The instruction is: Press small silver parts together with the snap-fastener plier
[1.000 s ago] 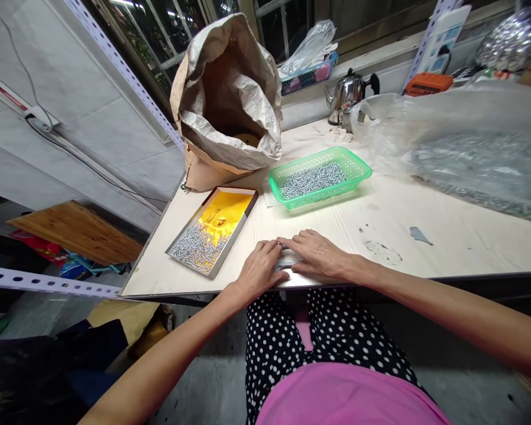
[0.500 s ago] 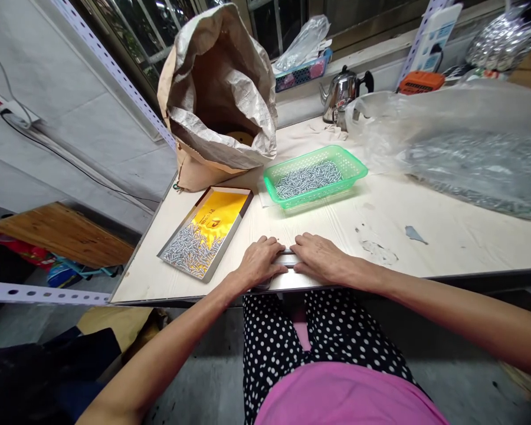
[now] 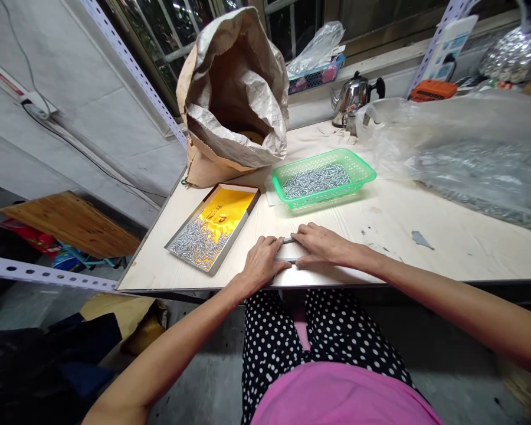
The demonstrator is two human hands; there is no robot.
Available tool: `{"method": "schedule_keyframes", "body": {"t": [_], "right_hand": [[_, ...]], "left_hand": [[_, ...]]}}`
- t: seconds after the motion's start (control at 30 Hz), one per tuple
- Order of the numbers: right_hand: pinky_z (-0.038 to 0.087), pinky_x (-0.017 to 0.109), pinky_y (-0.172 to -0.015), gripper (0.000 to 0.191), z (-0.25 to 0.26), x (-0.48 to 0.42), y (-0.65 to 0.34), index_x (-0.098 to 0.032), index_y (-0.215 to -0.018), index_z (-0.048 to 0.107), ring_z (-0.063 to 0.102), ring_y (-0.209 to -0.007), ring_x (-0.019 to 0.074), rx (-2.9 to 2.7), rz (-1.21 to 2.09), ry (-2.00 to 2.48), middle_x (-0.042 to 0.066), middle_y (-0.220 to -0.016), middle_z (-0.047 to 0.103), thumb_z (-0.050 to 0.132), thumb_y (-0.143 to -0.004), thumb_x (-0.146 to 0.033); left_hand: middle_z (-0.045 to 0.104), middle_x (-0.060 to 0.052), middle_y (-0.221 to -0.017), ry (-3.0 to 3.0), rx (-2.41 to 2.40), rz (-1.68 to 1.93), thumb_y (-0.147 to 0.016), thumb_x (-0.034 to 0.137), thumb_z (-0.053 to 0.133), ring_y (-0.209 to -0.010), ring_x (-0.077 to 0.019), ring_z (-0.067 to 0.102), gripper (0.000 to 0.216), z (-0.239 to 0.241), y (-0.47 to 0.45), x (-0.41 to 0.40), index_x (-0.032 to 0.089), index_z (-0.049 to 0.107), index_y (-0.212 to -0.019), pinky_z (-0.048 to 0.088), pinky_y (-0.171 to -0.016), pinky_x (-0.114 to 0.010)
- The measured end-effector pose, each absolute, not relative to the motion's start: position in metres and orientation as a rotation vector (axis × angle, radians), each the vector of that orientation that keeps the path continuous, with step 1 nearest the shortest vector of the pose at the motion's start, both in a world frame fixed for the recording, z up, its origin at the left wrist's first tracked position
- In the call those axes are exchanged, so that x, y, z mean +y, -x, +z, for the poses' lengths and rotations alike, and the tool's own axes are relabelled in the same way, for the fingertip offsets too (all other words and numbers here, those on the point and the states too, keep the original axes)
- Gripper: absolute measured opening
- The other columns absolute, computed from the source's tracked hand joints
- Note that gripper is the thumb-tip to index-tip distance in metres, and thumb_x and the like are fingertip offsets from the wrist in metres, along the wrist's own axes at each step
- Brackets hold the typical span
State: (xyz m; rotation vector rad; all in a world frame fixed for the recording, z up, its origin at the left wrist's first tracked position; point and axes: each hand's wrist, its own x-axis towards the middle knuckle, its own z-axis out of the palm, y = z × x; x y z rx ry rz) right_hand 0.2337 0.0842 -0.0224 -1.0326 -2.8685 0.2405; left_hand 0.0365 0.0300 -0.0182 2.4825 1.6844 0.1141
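Observation:
Near the table's front edge, two slim silvery metal strips (image 3: 286, 260) lie roughly parallel with a gap between them. My left hand (image 3: 262, 260) grips their left ends, fingers on the far strip and thumb by the near one. On the right ends, my right hand (image 3: 319, 245) has its fingers curled the same way. Both hands cover most of the strips, so their full length and exact kind are hidden. To the left lies a shallow tray (image 3: 236, 242) with a yellow bottom and many small silvery pins (image 3: 197, 243) at its near end.
Beyond my hands stands a green plastic basket (image 3: 325, 198) holding more small metal pins. A large open paper sack (image 3: 216, 156) stands at the back left. To the right lies a clear plastic bag (image 3: 482, 171) of metal parts; a steel kettle (image 3: 354, 97) is behind.
The gap between the two metal strips looks wider, the far one now further from the near one. Both hands have stayed on them, the right fingers shifting slightly away from me. The view has tilted slightly.

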Motion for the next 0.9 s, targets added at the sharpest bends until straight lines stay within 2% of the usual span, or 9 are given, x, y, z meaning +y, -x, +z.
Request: {"method": "schedule_keyframes", "body": {"t": [0.07,0.13,0.23,0.33,0.53,0.67,0.77,0.9], "right_hand": [[0.042,0.035,-0.079,0.051,-0.024,0.090,-0.239,-0.011,-0.115,0.061,0.054,-0.095,0.0268,-2.864,0.272,1.004,0.016,-0.109,0.060,0.063,-0.085,-0.053],[0.040,0.033,-0.079,0.035,-0.027,0.094,-0.242,-0.013,-0.113,0.063,0.055,-0.094,0.0245,-2.834,0.271,1.018,0.014,-0.106,0.061,0.052,-0.095,-0.041],[0.037,0.032,-0.077,0.020,-0.035,0.100,-0.243,-0.015,-0.100,0.067,0.055,-0.092,0.0225,-2.777,0.193,1.083,0.010,-0.099,0.064,0.049,-0.095,-0.023],[0.034,0.033,-0.077,0.020,-0.044,0.115,-0.244,-0.016,-0.093,0.068,0.055,-0.091,0.0225,-2.709,0.101,1.120,0.008,-0.095,0.066,0.049,-0.094,-0.021],[0.032,0.036,-0.081,0.022,-0.036,0.128,-0.236,-0.017,-0.095,0.071,0.053,-0.094,0.0243,-2.635,-0.012,1.203,0.010,-0.096,0.067,0.049,-0.093,-0.020],[0.033,0.033,-0.077,0.016,-0.016,0.103,-0.205,-0.024,-0.099,0.072,0.050,-0.097,0.0227,-2.844,0.141,0.739,0.007,-0.104,0.064,0.060,-0.089,-0.023],[0.032,0.033,-0.075,0.007,-0.008,0.088,-0.182,-0.028,-0.086,0.075,0.047,-0.102,0.0244,-3.002,0.177,0.489,0.005,-0.106,0.063,0.068,-0.084,-0.025],[0.031,0.035,-0.075,0.007,-0.008,0.084,-0.168,-0.025,-0.076,0.073,0.046,-0.100,0.0251,-3.084,0.072,0.402,0.005,-0.098,0.064,0.071,-0.082,-0.028]], "left_hand": [[0.054,-0.012,-0.135,-2.507,1.679,0.238,-0.088,0.041,0.062,-0.124,-0.0271,0.049,0.051,-0.026,-0.040,0.016,0.016,0.051,-0.131,0.043,-0.102,-0.040],[0.048,-0.014,-0.143,-2.546,1.615,0.331,-0.091,0.037,0.058,-0.134,-0.0281,0.041,0.048,-0.034,-0.046,0.001,0.015,0.049,-0.133,0.038,-0.109,-0.043],[0.049,-0.012,-0.144,-2.563,1.494,0.379,-0.093,0.041,0.053,-0.138,-0.0293,0.037,0.047,-0.044,-0.058,-0.015,0.018,0.048,-0.135,0.033,-0.112,-0.049],[0.052,-0.011,-0.141,-2.511,1.450,0.398,-0.094,0.049,0.048,-0.137,-0.0287,0.040,0.050,-0.047,-0.073,-0.018,0.021,0.048,-0.135,0.028,-0.114,-0.055],[0.050,-0.015,-0.142,-2.453,1.423,0.488,-0.090,0.062,0.045,-0.140,-0.0302,0.035,0.065,-0.048,-0.103,-0.007,0.017,0.046,-0.137,0.021,-0.116,-0.056],[0.053,-0.017,-0.138,-2.463,1.342,0.533,-0.089,0.062,0.047,-0.133,-0.0319,0.043,0.068,-0.054,-0.110,-0.004,0.013,0.046,-0.136,0.028,-0.115,-0.051],[0.057,-0.016,-0.133,-2.402,1.349,0.508,-0.089,0.061,0.048,-0.128,-0.0342,0.048,0.067,-0.060,-0.109,-0.004,0.013,0.047,-0.136,0.036,-0.109,-0.050],[0.055,-0.013,-0.136,-2.364,1.346,0.504,-0.090,0.059,0.048,-0.130,-0.0342,0.047,0.067,-0.060,-0.109,-0.006,0.017,0.042,-0.141,0.037,-0.109,-0.050]]}}
